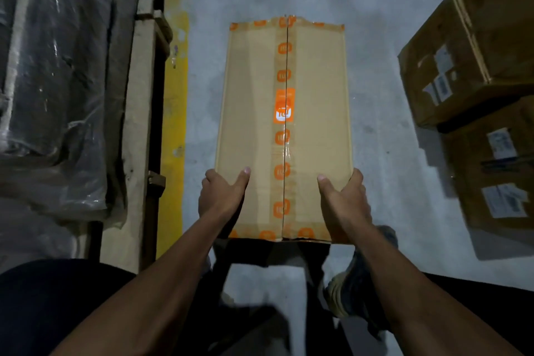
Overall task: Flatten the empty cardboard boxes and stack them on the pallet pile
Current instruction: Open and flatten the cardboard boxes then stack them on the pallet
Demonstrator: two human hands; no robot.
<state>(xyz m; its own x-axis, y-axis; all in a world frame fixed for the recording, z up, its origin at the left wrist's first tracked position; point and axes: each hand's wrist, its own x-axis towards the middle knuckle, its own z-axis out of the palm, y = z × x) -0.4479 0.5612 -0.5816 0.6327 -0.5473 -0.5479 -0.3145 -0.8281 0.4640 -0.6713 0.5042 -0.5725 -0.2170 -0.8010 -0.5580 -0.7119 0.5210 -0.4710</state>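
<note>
So the cardboard box is dead centre of the frame, held up over the grey concrete floor, top seam facing the camera with orange-logo tape running down the middle. The tape looks slit along the seam, but I can't tell if the flaps are actually free. Left hand grips the lower left edge, thumb lying on top and fingers wrapped around the side; right hand does the same on the lower right edge.

What could go sideways, I reckon: both hands are bunched at the near end, so the far end could dip and the box slide out. If the tape still holds anywhere, pushing it flat could tear the flaps or make it spring back. There's a shoe right below in the lower right, so a drop lands on toes. Also tight quarters, with labelled cartons stacked on the right and a shrink-wrapped pallet load on the left
</note>
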